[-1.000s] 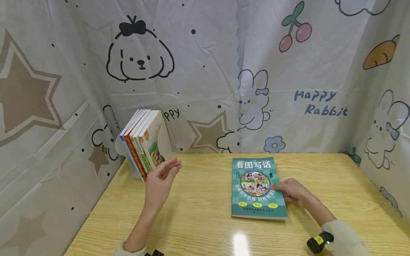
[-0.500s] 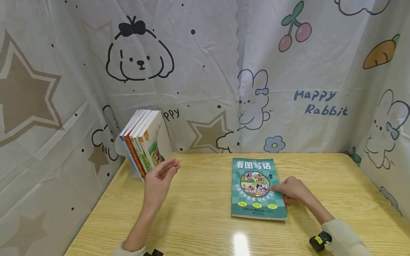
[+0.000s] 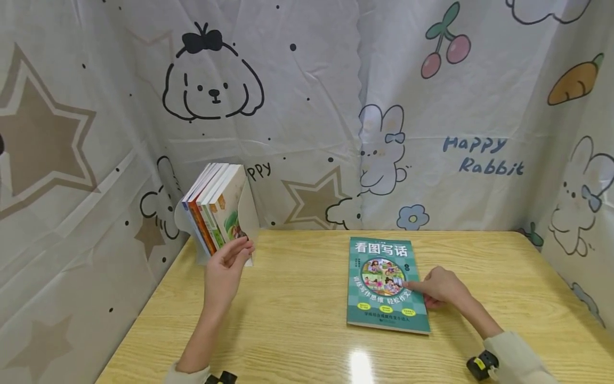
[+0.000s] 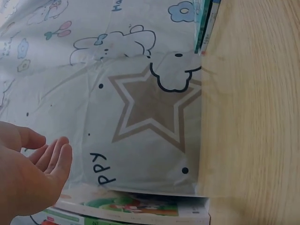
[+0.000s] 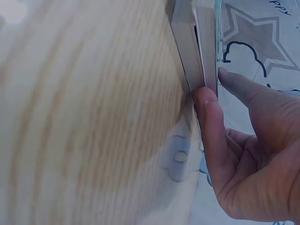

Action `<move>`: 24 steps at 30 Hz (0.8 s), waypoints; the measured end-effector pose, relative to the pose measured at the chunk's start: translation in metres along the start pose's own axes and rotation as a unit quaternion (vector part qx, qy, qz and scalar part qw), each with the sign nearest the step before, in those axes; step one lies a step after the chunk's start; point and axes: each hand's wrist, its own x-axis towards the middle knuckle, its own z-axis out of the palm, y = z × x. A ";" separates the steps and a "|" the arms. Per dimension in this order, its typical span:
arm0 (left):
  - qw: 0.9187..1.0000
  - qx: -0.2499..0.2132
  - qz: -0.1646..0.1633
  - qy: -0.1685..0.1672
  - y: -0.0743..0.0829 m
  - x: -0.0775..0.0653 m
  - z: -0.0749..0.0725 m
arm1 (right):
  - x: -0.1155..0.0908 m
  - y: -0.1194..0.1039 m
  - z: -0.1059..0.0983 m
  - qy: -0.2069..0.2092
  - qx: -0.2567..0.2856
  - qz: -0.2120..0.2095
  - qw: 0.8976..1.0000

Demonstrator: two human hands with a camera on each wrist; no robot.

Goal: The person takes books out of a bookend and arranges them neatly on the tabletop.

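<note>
Several books [image 3: 218,205] partly behind left hand [image 3: 224,273]; right hand [image 3: 443,288] pinches green book [image 3: 385,285]

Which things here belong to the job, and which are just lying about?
Part of the job:
Teal rectangular paper book, held in the right grip
Probably the upright multicoloured paper books, near the left grip

Just there:
White cartoon-print cloth
Small black wrist cameras
</note>
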 end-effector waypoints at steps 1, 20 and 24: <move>1.000 0.000 -0.004 0.007 -0.005 0.002 -0.002 | 0.000 0.000 0.000 0.000 -0.001 -0.001 1.000; 0.971 0.056 -0.004 0.232 -0.056 0.051 -0.040 | -0.007 0.007 -0.011 0.088 0.031 -0.045 0.995; 0.969 0.072 -0.037 0.233 -0.067 0.057 -0.049 | 0.003 0.014 -0.009 0.111 0.062 -0.053 0.990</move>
